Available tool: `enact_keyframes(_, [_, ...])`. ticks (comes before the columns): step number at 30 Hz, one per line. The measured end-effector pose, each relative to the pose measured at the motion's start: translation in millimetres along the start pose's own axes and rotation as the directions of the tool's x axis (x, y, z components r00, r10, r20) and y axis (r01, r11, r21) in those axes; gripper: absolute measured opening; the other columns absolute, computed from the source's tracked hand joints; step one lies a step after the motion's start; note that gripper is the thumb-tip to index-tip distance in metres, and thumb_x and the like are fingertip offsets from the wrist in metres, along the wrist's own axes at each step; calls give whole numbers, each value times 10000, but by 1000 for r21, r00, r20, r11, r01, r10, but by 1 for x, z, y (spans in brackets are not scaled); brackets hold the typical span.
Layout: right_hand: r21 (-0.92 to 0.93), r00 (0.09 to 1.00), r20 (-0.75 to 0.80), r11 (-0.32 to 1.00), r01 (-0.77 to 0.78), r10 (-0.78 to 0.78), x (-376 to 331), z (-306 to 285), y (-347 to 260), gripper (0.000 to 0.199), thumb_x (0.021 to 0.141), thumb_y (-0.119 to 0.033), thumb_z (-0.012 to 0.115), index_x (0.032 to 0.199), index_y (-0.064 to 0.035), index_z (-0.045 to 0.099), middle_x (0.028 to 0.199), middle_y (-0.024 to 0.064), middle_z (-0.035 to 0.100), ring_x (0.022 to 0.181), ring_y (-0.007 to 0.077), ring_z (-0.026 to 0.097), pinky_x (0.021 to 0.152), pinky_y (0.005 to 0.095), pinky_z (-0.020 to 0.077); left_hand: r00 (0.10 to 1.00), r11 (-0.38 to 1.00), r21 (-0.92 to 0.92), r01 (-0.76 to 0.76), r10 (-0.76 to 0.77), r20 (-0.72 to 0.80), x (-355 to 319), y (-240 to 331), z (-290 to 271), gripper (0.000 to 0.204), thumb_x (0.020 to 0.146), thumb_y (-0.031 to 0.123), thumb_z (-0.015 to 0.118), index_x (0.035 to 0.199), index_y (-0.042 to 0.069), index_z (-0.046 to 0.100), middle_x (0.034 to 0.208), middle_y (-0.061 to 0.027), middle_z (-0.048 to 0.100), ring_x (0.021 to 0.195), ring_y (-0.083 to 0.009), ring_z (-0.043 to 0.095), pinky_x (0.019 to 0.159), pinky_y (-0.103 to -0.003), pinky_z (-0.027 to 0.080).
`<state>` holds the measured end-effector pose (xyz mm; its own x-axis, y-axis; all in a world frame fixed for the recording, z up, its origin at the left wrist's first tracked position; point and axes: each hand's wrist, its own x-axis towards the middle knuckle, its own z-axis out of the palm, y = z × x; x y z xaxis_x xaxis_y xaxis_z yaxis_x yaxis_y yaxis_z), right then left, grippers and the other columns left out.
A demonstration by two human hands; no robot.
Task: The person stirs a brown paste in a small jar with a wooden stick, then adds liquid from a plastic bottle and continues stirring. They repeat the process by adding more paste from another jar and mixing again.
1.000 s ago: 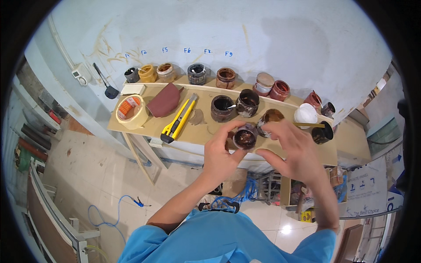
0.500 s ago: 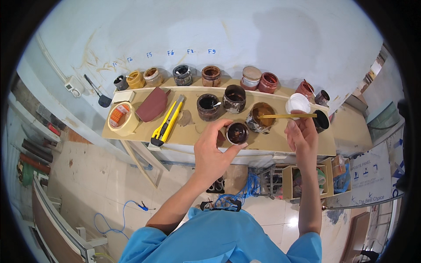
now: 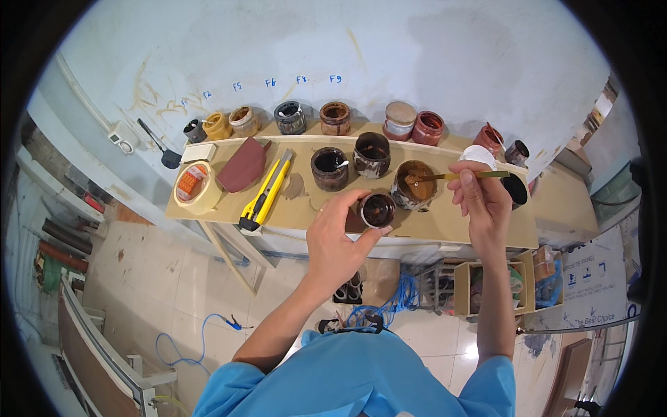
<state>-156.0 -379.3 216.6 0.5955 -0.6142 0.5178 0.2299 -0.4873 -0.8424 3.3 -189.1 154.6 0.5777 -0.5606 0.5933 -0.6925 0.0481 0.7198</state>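
My left hand (image 3: 337,233) is closed around a small cup of dark brown liquid (image 3: 377,210) at the bench's near edge. In my right hand (image 3: 481,198) is a thin yellowish stick (image 3: 448,176), pinched between thumb and fingers. The stick's left end reaches into a stained jar of brown paint (image 3: 415,186), just right of the cup. Behind my right hand stands a white cup (image 3: 478,156), partly covered by the fingers. Two more stained jars stand behind the small cup: a dark jar with a white stick in it (image 3: 329,169) and a brown-black jar (image 3: 372,155).
A yellow utility knife (image 3: 265,193), a maroon pad (image 3: 243,165) and a tape roll (image 3: 195,185) lie on the bench's left. Along the wall runs a row of paint jars (image 3: 335,119). A dark-filled container (image 3: 515,189) stands beyond my right hand. Blue hose (image 3: 392,301) lies below.
My right hand has shifted slightly, and the stick's end has moved within the brown paint jar. The hand now covers more of the white cup. My left hand holds the cup nearly still.
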Motion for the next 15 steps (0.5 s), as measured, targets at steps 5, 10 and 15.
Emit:
enact_keyframes(5, [-129, 995, 20, 987, 98, -96, 1, -2, -5, 255, 1145, -200, 578, 1226, -9, 727, 931, 26, 701, 774, 42, 567, 646, 209, 422, 1000, 1000, -3, 19, -19, 4, -1, 2, 1, 619, 749, 90, 945, 1301, 47, 670, 1173, -56, 719, 827, -115, 682, 639, -258, 482])
enact_keyframes(10, [-37, 998, -43, 998, 42, -44, 2, -1, -2, 245, 1122, -195, 626, 1194, 8, 744, 873, 31, 706, 744, 60, 584, 660, 216, 451, 1000, 999, 32, -22, 23, -7, -2, 0, 2, 621, 747, 82, 942, 1303, 42, 671, 1205, -61, 710, 853, -113, 678, 650, -254, 489])
enact_keyframes(15, [98, 990, -5, 986, -137, 138, 5, -1, 13, 269, 1106, -229, 661, 1221, 8, 715, 882, 50, 720, 719, 59, 611, 610, 217, 464, 1000, 997, -75, 10, -11, -22, -4, 2, 4, 634, 746, 71, 941, 1313, 38, 661, 1223, -66, 699, 865, -109, 657, 666, -254, 484])
